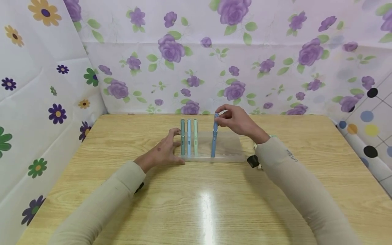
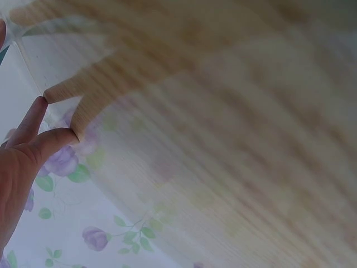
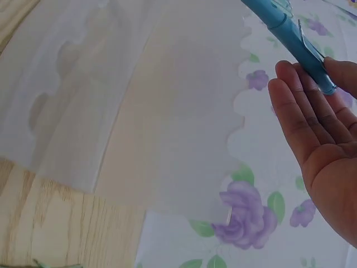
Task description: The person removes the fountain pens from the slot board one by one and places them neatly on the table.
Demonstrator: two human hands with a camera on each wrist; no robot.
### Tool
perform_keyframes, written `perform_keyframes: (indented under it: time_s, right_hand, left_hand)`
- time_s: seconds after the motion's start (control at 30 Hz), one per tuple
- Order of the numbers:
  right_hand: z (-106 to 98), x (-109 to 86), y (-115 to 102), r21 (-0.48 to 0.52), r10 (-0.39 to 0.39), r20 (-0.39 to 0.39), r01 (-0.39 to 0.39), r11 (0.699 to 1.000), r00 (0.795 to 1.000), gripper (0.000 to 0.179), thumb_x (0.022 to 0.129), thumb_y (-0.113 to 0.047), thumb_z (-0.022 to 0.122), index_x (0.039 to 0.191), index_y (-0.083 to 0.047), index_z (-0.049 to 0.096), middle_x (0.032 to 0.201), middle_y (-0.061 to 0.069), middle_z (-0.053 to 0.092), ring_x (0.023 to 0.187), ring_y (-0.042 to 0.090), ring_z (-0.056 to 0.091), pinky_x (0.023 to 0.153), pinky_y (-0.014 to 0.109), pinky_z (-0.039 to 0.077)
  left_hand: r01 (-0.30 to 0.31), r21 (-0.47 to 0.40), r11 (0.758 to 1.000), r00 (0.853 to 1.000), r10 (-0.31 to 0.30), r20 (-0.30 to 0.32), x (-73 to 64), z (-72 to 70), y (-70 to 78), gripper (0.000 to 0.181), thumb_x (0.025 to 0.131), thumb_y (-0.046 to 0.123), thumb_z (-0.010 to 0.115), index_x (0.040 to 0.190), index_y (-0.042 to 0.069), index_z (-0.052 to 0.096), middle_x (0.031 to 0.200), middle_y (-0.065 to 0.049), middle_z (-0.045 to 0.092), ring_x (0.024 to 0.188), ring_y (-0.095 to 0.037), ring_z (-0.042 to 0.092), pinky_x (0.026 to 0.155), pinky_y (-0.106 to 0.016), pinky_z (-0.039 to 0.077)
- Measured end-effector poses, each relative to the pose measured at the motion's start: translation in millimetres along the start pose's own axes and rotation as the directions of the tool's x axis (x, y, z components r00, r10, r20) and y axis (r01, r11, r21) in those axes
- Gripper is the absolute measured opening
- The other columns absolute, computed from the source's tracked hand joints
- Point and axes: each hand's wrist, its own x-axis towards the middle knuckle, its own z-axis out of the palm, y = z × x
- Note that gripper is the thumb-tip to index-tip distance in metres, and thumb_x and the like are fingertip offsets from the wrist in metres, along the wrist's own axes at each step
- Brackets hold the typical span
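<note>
My right hand [image 1: 240, 120] pinches a blue fountain pen [image 1: 214, 141] near the top of its cap. The pen is nearly upright, its lower end at the front ledge of a clear pen stand [image 1: 231, 146]. In the right wrist view the stand shows scalloped edges, and the pen lies between thumb and fingers. At the stand's left end, my left hand [image 1: 163, 149] holds it, thumb at the front and fingers farther back. Beside those fingers stand a dark green pen [image 1: 182, 139], a light blue pen [image 1: 189, 139] and a pale green pen [image 1: 195, 139] in a row.
The stand rests on a glossy wooden table [image 1: 183, 204]. A flowered sheet [image 1: 196, 78] hangs behind it, with another patterned sheet [image 1: 55, 95] on the left. Small pale items [image 1: 272, 136] lie partly hidden behind the right sleeve.
</note>
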Motion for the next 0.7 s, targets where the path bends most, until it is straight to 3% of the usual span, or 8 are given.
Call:
perform_keyframes:
  time_s: [0.27,0.7]
  right_hand:
    - [-16,-10.0,7,0.055,0.020,-0.016,-0.020,0.998,1.000,0.035,0.101,-0.013,0.061,0.132,0.001,0.054,0.107,0.020,0.070,0.089,0.025,0.071,0.082,0.035,0.059]
    - [-43,-27.5,24,0.028,0.052,-0.046,-0.051,0.998,0.998,0.042,0.102,-0.021,0.060,0.137,0.001,0.052,0.113,0.021,0.066,0.094,0.030,0.069,0.084,0.033,0.058]
  left_hand:
    - [-0.001,-0.011,1.000,1.000,0.001,0.000,-1.1,0.3,0.6,0.114,0.070,0.006,0.091,0.150,0.014,0.010,0.160,-0.019,0.019,0.134,-0.037,0.048,0.109,-0.050,0.039]
    - [-0.031,-0.002,1.000,1.000,0.031,0.000,-0.2,0.6,1.7,0.114,0.070,0.005,0.091,0.149,0.011,0.009,0.158,-0.022,0.021,0.132,-0.040,0.049,0.109,-0.053,0.039]
